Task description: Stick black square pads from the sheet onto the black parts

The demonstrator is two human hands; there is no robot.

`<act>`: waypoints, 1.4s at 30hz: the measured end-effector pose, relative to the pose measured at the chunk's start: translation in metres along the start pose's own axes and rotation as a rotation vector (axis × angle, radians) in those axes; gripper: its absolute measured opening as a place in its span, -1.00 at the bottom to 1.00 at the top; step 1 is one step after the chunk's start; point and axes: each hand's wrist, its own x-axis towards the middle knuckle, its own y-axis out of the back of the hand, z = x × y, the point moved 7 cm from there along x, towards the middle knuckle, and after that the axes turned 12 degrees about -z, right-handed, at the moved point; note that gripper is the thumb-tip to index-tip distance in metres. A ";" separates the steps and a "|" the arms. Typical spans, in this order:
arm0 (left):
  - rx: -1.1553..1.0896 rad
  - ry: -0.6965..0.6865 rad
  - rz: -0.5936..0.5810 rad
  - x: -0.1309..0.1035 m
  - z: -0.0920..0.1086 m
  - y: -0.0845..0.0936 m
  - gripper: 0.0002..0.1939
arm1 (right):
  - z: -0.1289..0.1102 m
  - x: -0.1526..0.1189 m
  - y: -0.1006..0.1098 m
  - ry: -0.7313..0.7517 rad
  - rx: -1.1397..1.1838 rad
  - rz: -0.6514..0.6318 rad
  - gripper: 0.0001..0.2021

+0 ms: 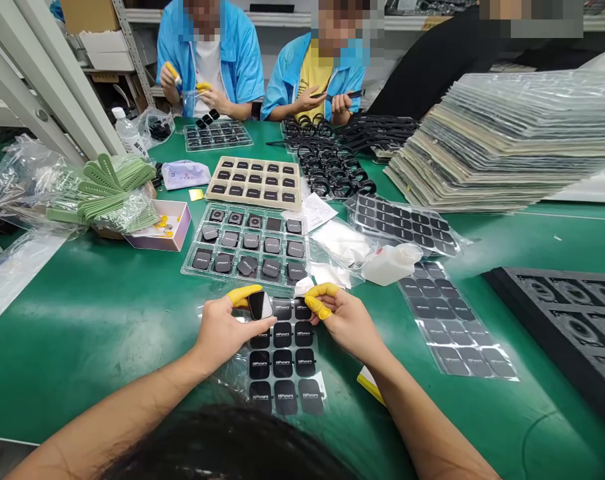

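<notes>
My left hand [219, 333], a yellow finger cot on one finger, is closed on a square watch body [260, 306] with a glossy black face. It holds the watch over the upper left of a clear sheet of black square film stickers [282, 365] printed in white. My right hand [346, 321], with yellow finger cots on thumb and finger, pinches the edge of the top right film sticker [302, 308]. A crumpled white wipe [304, 287] lies just behind those fingertips. Beyond my hands, a clear plastic tray [187, 269] carries watch bodies, most with printed black covers.
A beige tray [210, 193] of dark pieces stands farther back. A white plastic bottle [390, 264] and more sticker sheets [457, 327] lie right, near a black foam tray [502, 283]. Green straps [107, 190] and a small box [165, 239] sit left. Two co-workers in blue sit opposite.
</notes>
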 end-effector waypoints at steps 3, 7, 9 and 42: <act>-0.122 0.081 -0.047 0.005 -0.004 -0.003 -0.45 | -0.016 -0.003 0.011 0.110 0.024 0.044 -0.48; -0.071 0.112 -0.094 0.006 -0.002 -0.007 -0.44 | -0.030 -0.013 0.019 0.150 0.325 0.028 -0.42; 0.021 0.089 -0.155 0.004 0.002 -0.012 -0.46 | -0.030 -0.016 0.005 0.064 0.351 -0.058 -0.44; 0.164 -0.084 -0.311 -0.004 0.017 -0.028 -0.49 | -0.003 -0.021 -0.058 -0.213 0.302 -0.025 -0.39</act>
